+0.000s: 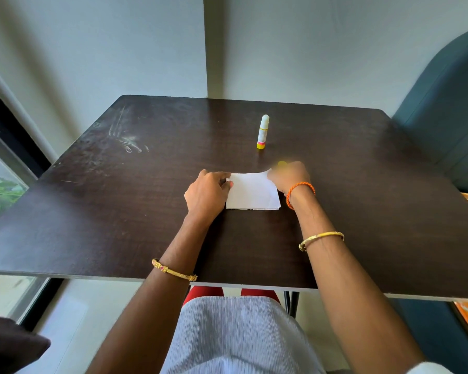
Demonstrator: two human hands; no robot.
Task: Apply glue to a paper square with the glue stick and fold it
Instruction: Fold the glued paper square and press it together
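Dark brown wood makes up the table (125, 217), which stands against a pale wall with a teal chair (443, 125) at its far right and a window with green leaves to the left. On the table, near the middle, lies a white paper (251, 194), folded into a rectangle with its layered edges toward the near side. The left hand (207, 191) rests on the paper's left edge, fingers curled narrow and the fingertips pressing the sheet down. The right hand (289, 176) is at the paper's far right corner (it is blurred, so whether it pinches the corner or only presses it I cannot tell); something yellow shows faintly at its fingertips. Farther away, a little right of centre and well apart from both hands, the glue stick (263, 132) stands upright with a white cap on top and a yellow base. Gold bangles circle both forearms, and an orange thread (299, 191) wraps the right wrist.
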